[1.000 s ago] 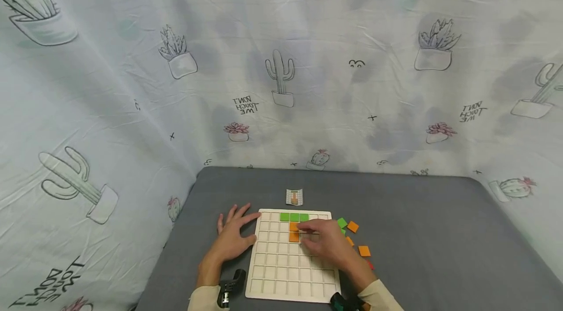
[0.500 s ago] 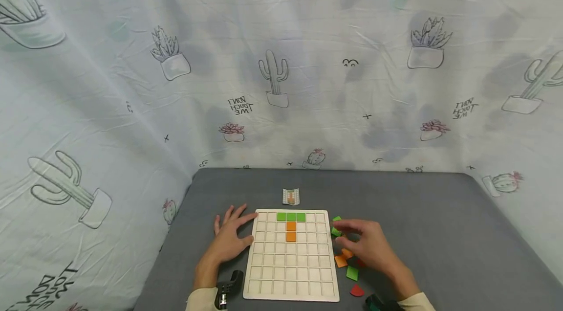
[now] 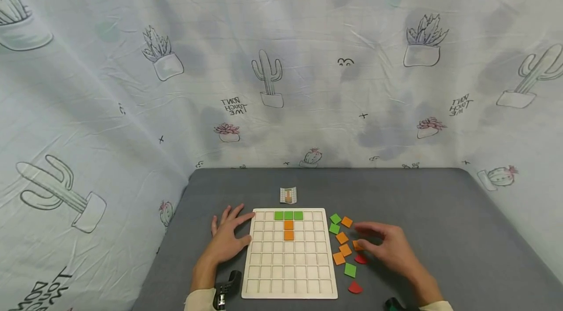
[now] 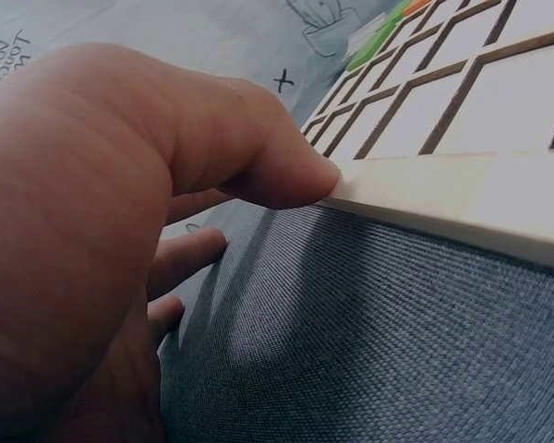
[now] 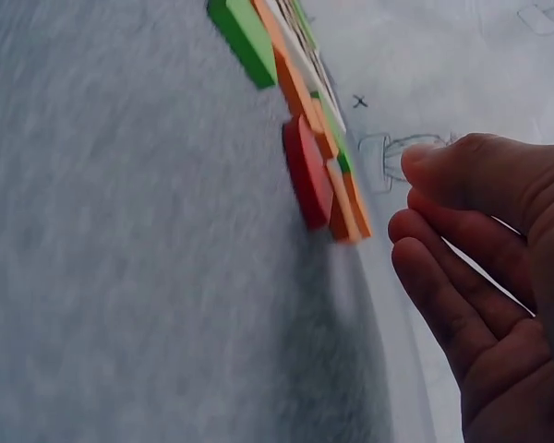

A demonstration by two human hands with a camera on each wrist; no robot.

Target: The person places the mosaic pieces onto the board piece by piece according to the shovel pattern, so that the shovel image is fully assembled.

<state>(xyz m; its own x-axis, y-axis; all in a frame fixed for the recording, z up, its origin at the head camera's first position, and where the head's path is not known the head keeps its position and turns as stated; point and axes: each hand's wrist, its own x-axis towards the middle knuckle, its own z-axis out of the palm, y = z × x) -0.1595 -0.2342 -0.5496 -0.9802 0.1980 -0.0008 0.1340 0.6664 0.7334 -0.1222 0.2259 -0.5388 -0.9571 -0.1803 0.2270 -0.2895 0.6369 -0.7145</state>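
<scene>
A pale wooden grid board [image 3: 290,272] lies on the grey table. Three green tiles [image 3: 288,215] sit in its top row, with two orange tiles [image 3: 289,235] in a column below them. My left hand [image 3: 225,240] rests at the board's left side, fingers spread; in the left wrist view the thumb [image 4: 291,171] touches the rim. To the right of the loose pieces hovers my right hand [image 3: 389,247], its fingers relaxed and holding nothing. Its thumb overlaps an orange tile [image 3: 357,245] in the head view; the right wrist view shows the fingers [image 5: 443,277] apart from the pieces.
Loose green [image 3: 350,270] and orange [image 3: 338,258] square tiles lie right of the board, with two rounded red pieces [image 3: 355,287]. A small patterned card [image 3: 288,195] lies beyond the board. A printed cloth [image 3: 325,105] hangs behind the table.
My right hand has left the orange tiles on the board and moved right, past the loose pieces, which now lie more spread out. The left hand stays at the board's edge.
</scene>
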